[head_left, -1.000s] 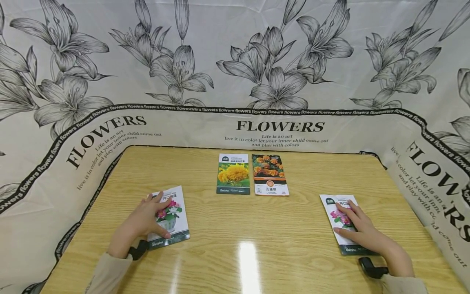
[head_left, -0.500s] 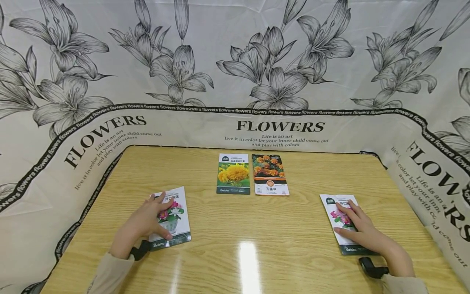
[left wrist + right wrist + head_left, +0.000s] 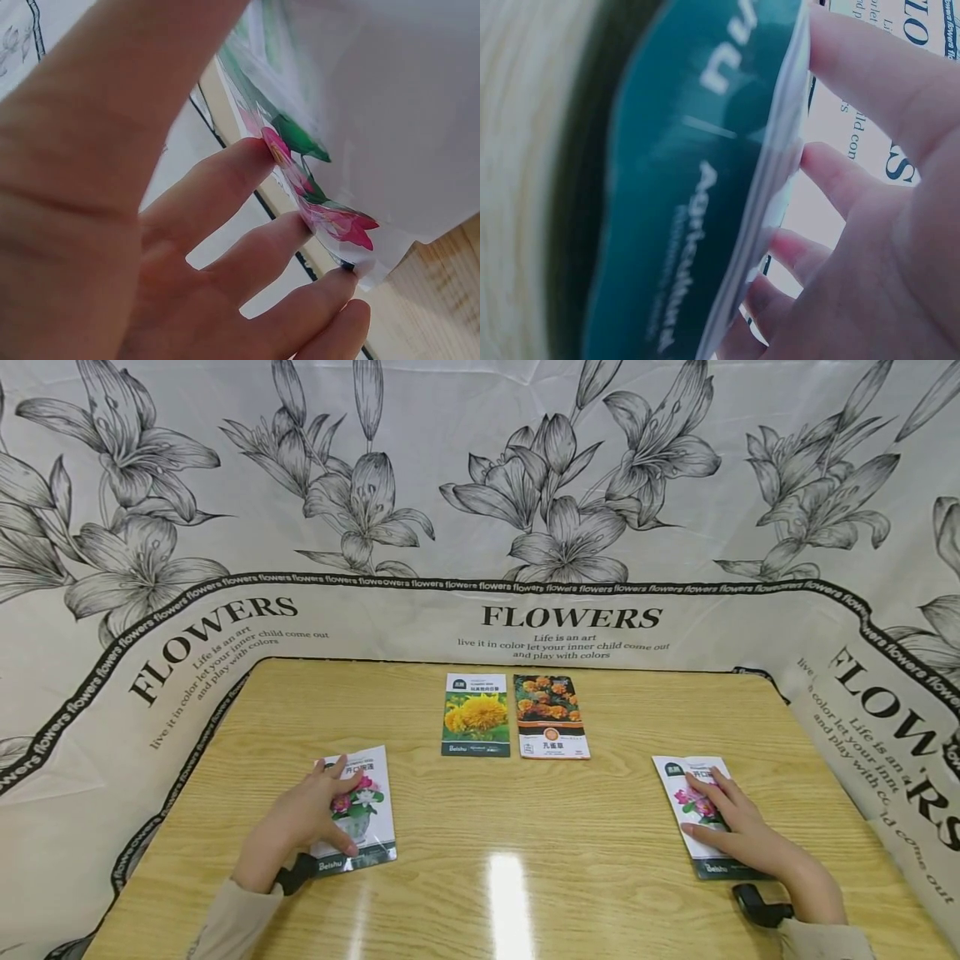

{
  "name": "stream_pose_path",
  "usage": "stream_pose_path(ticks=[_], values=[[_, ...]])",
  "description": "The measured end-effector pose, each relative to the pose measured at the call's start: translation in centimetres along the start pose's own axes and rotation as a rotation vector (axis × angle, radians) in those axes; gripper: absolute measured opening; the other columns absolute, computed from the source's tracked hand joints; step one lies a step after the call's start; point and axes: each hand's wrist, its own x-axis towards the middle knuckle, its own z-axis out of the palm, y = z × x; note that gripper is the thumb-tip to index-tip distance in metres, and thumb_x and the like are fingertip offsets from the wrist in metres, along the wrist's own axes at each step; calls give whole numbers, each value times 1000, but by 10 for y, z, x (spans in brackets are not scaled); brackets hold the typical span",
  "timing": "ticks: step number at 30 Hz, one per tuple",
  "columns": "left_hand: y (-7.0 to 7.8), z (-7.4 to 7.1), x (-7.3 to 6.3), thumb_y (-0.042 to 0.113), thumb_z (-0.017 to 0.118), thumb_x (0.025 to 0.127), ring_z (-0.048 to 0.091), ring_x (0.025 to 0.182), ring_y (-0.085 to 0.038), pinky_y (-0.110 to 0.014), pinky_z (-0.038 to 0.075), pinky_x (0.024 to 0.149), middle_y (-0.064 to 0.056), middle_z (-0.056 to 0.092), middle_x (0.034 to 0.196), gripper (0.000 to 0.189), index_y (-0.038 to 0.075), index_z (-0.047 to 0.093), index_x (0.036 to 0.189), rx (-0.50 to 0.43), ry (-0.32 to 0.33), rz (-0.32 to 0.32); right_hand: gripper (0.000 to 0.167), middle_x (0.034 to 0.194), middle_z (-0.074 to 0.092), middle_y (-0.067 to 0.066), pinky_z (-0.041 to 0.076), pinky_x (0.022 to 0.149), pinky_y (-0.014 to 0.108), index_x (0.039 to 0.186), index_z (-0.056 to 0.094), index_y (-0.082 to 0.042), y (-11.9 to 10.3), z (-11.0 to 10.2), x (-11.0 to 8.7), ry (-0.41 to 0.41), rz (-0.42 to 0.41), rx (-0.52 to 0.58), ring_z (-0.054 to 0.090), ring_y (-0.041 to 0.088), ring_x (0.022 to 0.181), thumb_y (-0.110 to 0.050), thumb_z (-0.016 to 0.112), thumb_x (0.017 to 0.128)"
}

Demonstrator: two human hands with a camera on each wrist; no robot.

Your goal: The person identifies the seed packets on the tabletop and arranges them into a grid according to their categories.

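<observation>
In the head view, my left hand (image 3: 311, 814) rests on a white seed packet (image 3: 378, 810) with pink lotus flowers in a pot and a dark green band at its base. Its fingers and thumb are spread over the printed face. The left wrist view shows the fingertips (image 3: 259, 148) touching that packet's lotus picture (image 3: 341, 223). A matching lotus packet (image 3: 678, 822) lies at the right, tilted, under my right hand (image 3: 750, 835). The right wrist view has the packet's green band (image 3: 682, 195) close up, fingertips at the face beyond it.
Two more seed packets lie side by side at the table's back: one with yellow flowers (image 3: 476, 714), one with orange marigolds (image 3: 551, 702). The wooden table (image 3: 465, 827) meets a flower-printed cloth (image 3: 570, 560) at its back and sides.
My left hand and the lotus packet beneath it have slid slightly to the right and a little toward the near edge. The right hand and its packet stay where they were.
</observation>
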Motion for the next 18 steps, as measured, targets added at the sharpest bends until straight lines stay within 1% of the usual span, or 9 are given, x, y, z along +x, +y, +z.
stream_pose_path(ticks=[8, 18], values=[[9, 3, -1, 37, 97, 49, 11, 145, -50, -74, 30, 101, -20, 20, 161, 111, 13, 49, 147, -3, 0, 15, 80, 151, 7, 44, 16, 91, 85, 152, 28, 1, -1, 0, -1, 0, 0, 8, 7, 70, 132, -27, 71, 90], [18, 5, -1, 36, 98, 49, 12, 146, -49, -73, 34, 100, -18, 21, 162, 111, 14, 50, 147, 2, 6, 26, 80, 151, 7, 43, 15, 92, 84, 151, 29, 3, 1, 0, 0, 2, -4, -1, 8, 70, 132, -28, 70, 90]])
